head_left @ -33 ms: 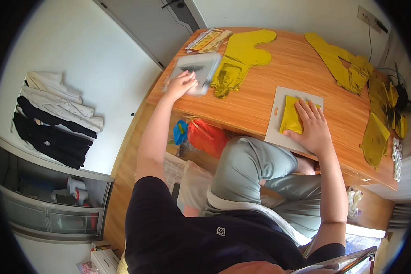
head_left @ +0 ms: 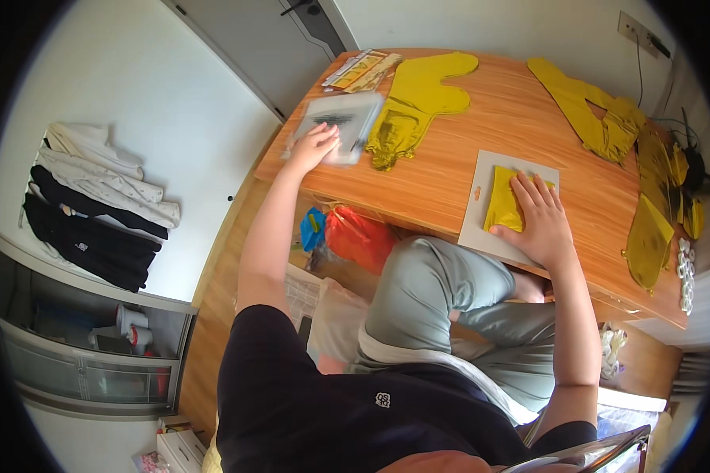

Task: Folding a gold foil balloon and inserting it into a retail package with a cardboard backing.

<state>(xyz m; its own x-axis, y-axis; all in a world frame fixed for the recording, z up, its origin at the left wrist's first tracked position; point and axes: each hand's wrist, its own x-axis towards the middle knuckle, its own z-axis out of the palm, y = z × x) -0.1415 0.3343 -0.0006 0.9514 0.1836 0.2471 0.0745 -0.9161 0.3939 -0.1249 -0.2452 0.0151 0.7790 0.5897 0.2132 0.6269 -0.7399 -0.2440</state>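
My right hand (head_left: 540, 225) lies flat, fingers spread, over a folded gold foil balloon (head_left: 500, 199). That balloon rests on a light grey card (head_left: 472, 218) with a small hang hole, near the table's front edge. On the left, my left hand (head_left: 314, 147) rests with its fingers stretched over a stack of clear plastic bags (head_left: 355, 110) with dark print. Just right of the stack, a flat gold foil balloon (head_left: 424, 88) with rounded lobes is spread out. Whether my left fingertips have hold of a bag's edge is hard to see.
More flat gold foil balloons (head_left: 588, 106) lie along the wooden table's (head_left: 418, 185) right side, beside a white chain (head_left: 685, 276). Printed cards (head_left: 360, 71) sit at the far left corner. Under the table hangs a red bag (head_left: 359, 235). A cable runs from the wall socket (head_left: 637, 31).
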